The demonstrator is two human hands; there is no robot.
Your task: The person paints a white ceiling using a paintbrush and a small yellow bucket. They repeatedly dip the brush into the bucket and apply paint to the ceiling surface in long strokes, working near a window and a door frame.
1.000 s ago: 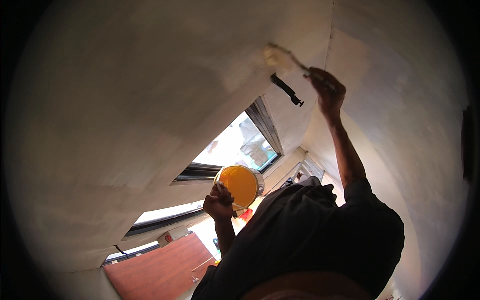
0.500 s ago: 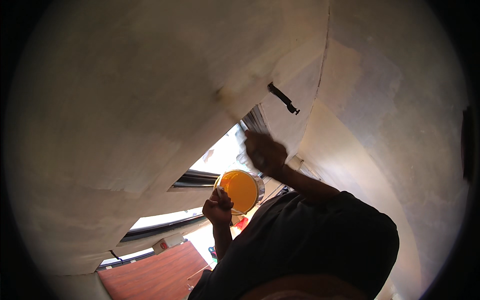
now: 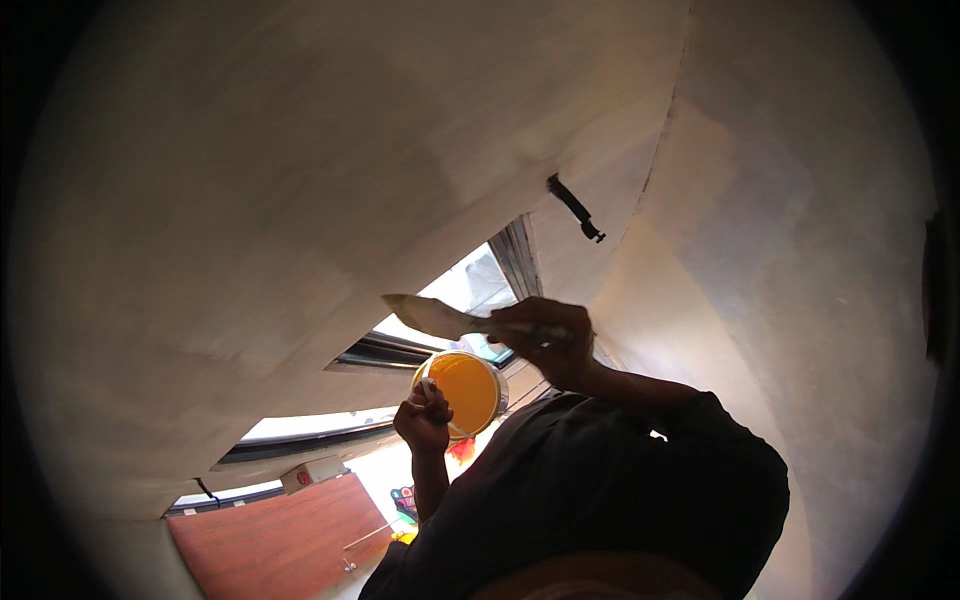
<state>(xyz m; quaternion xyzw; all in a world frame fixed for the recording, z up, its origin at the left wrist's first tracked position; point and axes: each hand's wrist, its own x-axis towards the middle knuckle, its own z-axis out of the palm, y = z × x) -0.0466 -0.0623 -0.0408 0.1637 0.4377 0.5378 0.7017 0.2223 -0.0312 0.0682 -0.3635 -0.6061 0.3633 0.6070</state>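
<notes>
My right hand point(image 3: 550, 340) is closed around the handle of a paintbrush point(image 3: 428, 315). Its wide bristle end points left, apart from the pale surface and just above the bucket in the picture. My left hand point(image 3: 424, 415) grips the bail handle of a paint bucket point(image 3: 465, 395), which hangs tilted toward the view. The bucket's inside looks orange-yellow; how much paint it holds I cannot tell. Both hands are dark against the bright window, so finger details are faint.
A large pale, patchy painted surface point(image 3: 250, 200) fills the upper left, and another pale wall point(image 3: 780, 250) curves down the right. A black bracket point(image 3: 577, 208) sticks out near their seam. Dark-framed window openings point(image 3: 480, 275) lie behind the hands. A reddish-brown wooden panel point(image 3: 290, 540) is at lower left.
My right hand has come down from the pale surface, and the brush, blurred before, now shows clearly, pointing left. The bucket and my left hand have shifted slightly left and down in view.
</notes>
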